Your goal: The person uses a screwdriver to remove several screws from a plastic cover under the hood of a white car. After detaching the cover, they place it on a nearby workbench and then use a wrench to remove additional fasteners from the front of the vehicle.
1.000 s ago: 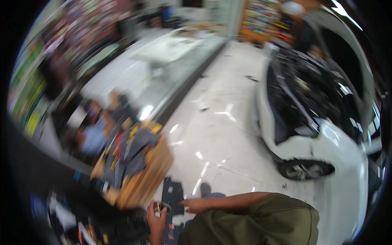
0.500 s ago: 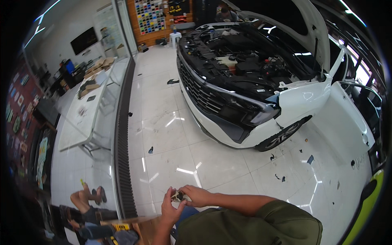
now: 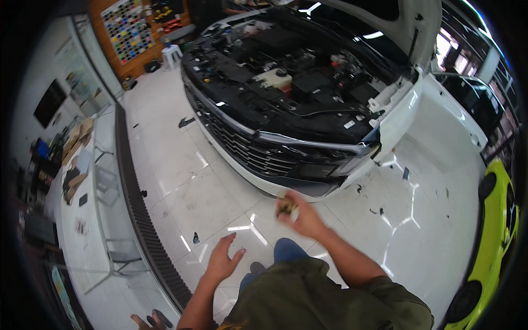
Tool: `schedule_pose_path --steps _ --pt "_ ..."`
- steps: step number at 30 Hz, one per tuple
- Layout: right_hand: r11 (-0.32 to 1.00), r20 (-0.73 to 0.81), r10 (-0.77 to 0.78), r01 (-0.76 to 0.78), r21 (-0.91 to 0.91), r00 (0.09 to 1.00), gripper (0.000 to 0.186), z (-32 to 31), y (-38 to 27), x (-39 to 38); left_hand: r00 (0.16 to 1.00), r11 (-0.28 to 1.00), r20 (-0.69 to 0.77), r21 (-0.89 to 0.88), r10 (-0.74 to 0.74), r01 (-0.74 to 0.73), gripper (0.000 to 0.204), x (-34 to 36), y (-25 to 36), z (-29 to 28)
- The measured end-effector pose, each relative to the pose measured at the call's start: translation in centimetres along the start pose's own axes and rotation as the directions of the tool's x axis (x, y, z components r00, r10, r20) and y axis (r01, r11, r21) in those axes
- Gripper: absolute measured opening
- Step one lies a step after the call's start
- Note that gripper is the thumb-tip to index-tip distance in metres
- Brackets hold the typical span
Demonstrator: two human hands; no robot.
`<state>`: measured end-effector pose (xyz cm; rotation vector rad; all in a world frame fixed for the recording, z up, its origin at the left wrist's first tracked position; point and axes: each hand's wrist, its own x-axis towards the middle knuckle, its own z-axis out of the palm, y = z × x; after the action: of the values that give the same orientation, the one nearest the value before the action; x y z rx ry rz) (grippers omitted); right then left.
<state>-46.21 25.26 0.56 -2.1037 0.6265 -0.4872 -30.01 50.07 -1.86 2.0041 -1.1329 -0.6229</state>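
My right hand [image 3: 307, 220] is raised in front of me, its fingers closed around a small round brown-and-white object [image 3: 286, 208]. Motion smears that object, so its exact kind is unclear. Lower and to the left, my left hand [image 3: 223, 261] is empty, its fingers spread apart over the tiled floor. Just beyond my right hand stands a white car [image 3: 324, 188] with its hood up and the engine bay [image 3: 286, 82] exposed. The front grille [image 3: 242, 148] faces toward my left.
Dark scraps [image 3: 187, 122] lie scattered over the glossy floor. A dark grooved strip [image 3: 135, 192] runs along the left, beside a long white table [image 3: 91, 236]. A white stool [image 3: 171, 54] stands at the back. On the right is a lime-green car [image 3: 481, 242].
My hands have come apart: the right carries the small round object forward and to the right, while the left has let go and opened. The car looks nearer, and the view has turned.
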Motion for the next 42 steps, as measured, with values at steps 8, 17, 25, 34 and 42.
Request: schedule_pose_path --steps 8,17,25,34,42 --pt "0.930 -0.716 -0.029 -0.245 -0.276 0.697 0.027 -18.4 9.4 13.5 0.975 0.989 0.221 0.149 -0.015 -0.019 0.047 14.7 -3.8 -1.3" --pt "0.729 -0.736 0.213 -0.606 -0.318 0.643 0.021 -23.4 15.3 20.1 0.962 0.968 0.253 0.248 -0.100 0.035 0.046 29.5 -7.5 -6.9" --pt "0.638 -0.798 0.293 -0.729 -0.247 0.527 0.027 -24.7 15.5 20.5 0.860 0.981 0.499 0.192 -0.106 0.010 0.044 40.0 -9.3 -9.9" --pt "0.515 -0.839 0.335 -0.828 -0.219 0.430 0.041 -24.0 15.4 21.8 0.898 0.990 0.417 -0.088 0.140 -0.114 0.031 50.5 -6.8 -15.9" --pt "0.539 -0.858 0.328 -0.824 -0.174 0.396 0.037 -23.0 16.4 22.7 0.904 0.878 0.071 0.221 0.421 -0.425 0.032 56.8 -6.9 -15.7"
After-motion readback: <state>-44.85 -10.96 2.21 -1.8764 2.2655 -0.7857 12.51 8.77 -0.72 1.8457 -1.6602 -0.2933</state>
